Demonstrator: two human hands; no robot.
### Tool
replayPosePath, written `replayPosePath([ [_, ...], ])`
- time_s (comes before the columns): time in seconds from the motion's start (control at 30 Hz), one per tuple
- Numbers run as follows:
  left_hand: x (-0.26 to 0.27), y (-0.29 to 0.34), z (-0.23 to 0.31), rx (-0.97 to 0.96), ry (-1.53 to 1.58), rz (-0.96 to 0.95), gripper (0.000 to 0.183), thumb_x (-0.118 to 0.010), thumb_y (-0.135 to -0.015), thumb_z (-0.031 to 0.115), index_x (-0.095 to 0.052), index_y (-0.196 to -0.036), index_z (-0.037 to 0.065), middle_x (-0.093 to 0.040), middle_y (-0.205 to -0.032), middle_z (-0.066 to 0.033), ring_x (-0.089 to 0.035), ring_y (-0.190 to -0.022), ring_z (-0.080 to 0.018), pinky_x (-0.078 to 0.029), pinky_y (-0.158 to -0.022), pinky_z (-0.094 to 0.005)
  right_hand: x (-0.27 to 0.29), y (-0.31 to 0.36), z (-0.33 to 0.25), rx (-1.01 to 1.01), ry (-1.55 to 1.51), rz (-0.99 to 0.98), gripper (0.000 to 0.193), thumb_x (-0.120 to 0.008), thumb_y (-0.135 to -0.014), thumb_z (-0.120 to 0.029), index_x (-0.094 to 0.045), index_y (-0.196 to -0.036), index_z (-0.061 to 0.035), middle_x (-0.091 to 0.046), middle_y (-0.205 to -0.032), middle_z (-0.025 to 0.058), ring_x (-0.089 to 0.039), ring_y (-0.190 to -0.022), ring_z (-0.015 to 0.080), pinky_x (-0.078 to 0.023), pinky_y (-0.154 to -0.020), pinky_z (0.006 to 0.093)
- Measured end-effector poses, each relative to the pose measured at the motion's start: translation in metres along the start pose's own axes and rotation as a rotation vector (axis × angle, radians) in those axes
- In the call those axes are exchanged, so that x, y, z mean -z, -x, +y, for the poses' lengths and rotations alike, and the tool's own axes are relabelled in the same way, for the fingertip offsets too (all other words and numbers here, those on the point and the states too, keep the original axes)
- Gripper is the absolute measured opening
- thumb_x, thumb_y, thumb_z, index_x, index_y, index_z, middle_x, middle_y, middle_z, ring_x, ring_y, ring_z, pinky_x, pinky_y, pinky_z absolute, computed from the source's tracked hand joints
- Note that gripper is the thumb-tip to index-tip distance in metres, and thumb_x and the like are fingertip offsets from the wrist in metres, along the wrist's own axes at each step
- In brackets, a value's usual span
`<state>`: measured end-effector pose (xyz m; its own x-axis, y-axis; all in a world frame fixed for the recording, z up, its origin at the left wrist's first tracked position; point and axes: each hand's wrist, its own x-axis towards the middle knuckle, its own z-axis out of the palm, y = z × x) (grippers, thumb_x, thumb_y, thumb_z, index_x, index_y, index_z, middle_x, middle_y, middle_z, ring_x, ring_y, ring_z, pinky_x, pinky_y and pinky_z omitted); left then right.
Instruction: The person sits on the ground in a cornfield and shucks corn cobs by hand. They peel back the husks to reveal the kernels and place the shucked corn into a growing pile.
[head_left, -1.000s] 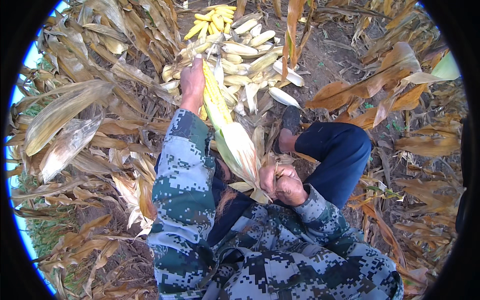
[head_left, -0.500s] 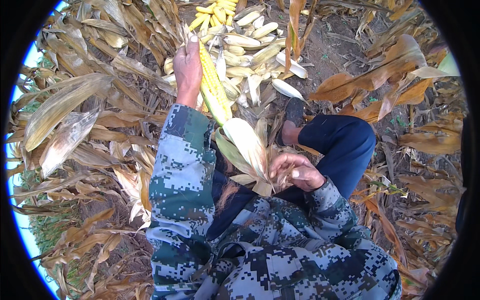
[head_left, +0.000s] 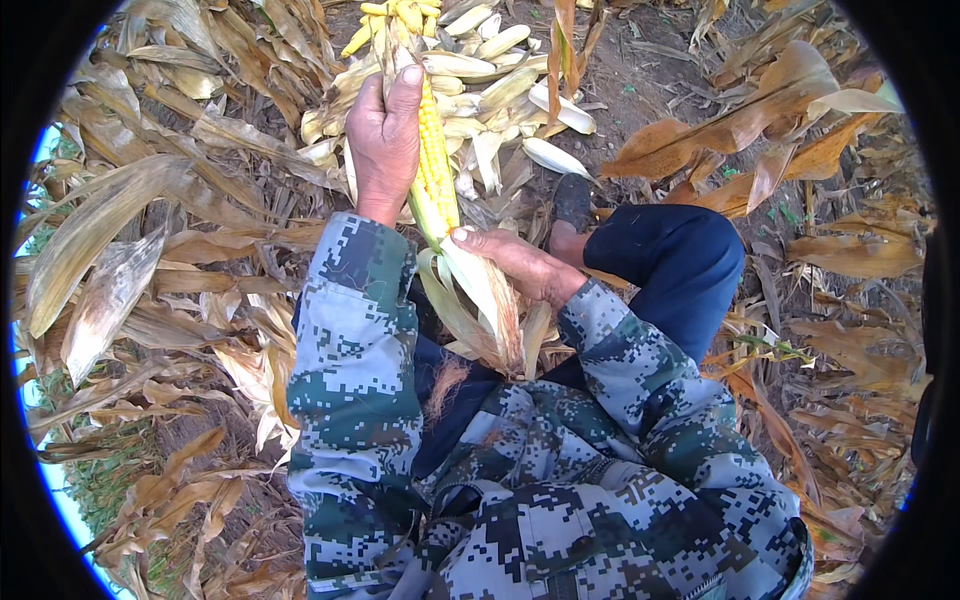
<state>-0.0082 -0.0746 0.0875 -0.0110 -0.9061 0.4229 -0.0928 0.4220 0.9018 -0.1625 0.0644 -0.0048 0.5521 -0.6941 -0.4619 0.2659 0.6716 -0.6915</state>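
Note:
My left hand (head_left: 386, 145) is closed round the upper part of an ear of corn (head_left: 433, 165), its thumb along the side. Yellow kernels show on the bared stretch of the ear, which slants down toward my lap. Pale husk leaves (head_left: 478, 290) hang peeled back from the ear's lower end, with brown silk at their tips. My right hand (head_left: 515, 262) holds the lower end of the ear where the husk joins, thumb pointing left; its other fingers are mostly hidden. A tuft of reddish silk (head_left: 447, 388) lies on my trousers.
Beyond my hands lies a heap of corn ears in pale husks (head_left: 490, 95), with bare yellow ears (head_left: 400, 18) at its far end. Dry corn leaves (head_left: 110, 240) crowd the left, and brown stalks and leaves (head_left: 740, 150) stand at the right. My dark shoe (head_left: 572, 203) rests beside the heap.
My right hand has moved up and left from the husk tips to the ear's lower end. The husk hangs lower and closer to my lap. My left hand keeps its hold.

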Motion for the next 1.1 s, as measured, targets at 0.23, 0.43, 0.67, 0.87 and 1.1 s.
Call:
replayPosePath([
  [0.23, -0.006, 0.008, 0.016, -0.105, -0.125, 0.001, 0.040, -0.059, -0.106, 0.040, -0.060, -0.102, 0.001, -0.066, -0.082, -0.0067, -0.066, -0.066, -0.0130, -0.058, -0.062, -0.0278, -0.010, -0.007, -0.007, 0.046, -0.165, 0.055, 0.036, -0.076, -0.095, -0.031, -0.069, -0.111, 0.0005, -0.074, -0.094, 0.0067, -0.071, -0.074, 0.0130, -0.057, -0.065, 0.0280],
  [0.43, -0.017, 0.005, 0.012, 0.019, 0.168, 0.022, 0.046, -0.083, -0.089, 0.031, -0.057, -0.111, 0.000, -0.066, -0.100, -0.0056, -0.062, -0.083, -0.0125, -0.053, -0.077, -0.0301, -0.025, -0.006, -0.029, 0.158, -0.115, 0.233, 0.036, -0.075, -0.096, -0.034, -0.070, -0.104, 0.0010, -0.072, -0.090, 0.0058, -0.067, -0.074, 0.0139, -0.053, -0.067, 0.0295],
  [0.67, -0.016, -0.009, -0.031, 0.243, -0.009, 0.201, 0.033, -0.077, -0.080, 0.011, -0.062, -0.107, -0.001, -0.070, -0.092, -0.0075, -0.066, -0.079, -0.0156, -0.054, -0.079, -0.0310, -0.022, -0.011, -0.038, 0.687, 0.954, 0.542, 0.045, -0.066, -0.099, -0.042, -0.065, -0.084, 0.0000, -0.058, -0.064, 0.0160, -0.058, -0.061, 0.0212, -0.043, -0.058, 0.0386],
  [0.87, 0.042, -0.042, -0.079, 0.330, -0.216, 0.605, 0.040, -0.073, -0.085, 0.007, -0.058, -0.117, -0.012, -0.069, -0.111, -0.0222, -0.072, -0.095, -0.0282, -0.057, -0.086, -0.0398, -0.091, 0.053, -0.018, 0.917, 1.367, 0.220, 0.040, -0.065, -0.097, -0.033, -0.051, -0.072, -0.0052, -0.053, -0.059, 0.0150, -0.057, -0.052, 0.0376, -0.046, -0.052, 0.0470],
  [1.1, 0.074, -0.026, -0.011, 0.370, 0.348, 0.232, 0.028, -0.072, -0.090, 0.005, -0.062, -0.113, -0.004, -0.070, -0.097, -0.0102, -0.071, -0.078, -0.0217, -0.062, -0.069, -0.0357, -0.050, 0.066, -0.003, 0.809, 1.100, 0.300, 0.034, -0.072, -0.095, -0.031, -0.062, -0.081, -0.0017, -0.055, -0.064, 0.0157, -0.059, -0.059, 0.0354, -0.045, -0.056, 0.0440],
])
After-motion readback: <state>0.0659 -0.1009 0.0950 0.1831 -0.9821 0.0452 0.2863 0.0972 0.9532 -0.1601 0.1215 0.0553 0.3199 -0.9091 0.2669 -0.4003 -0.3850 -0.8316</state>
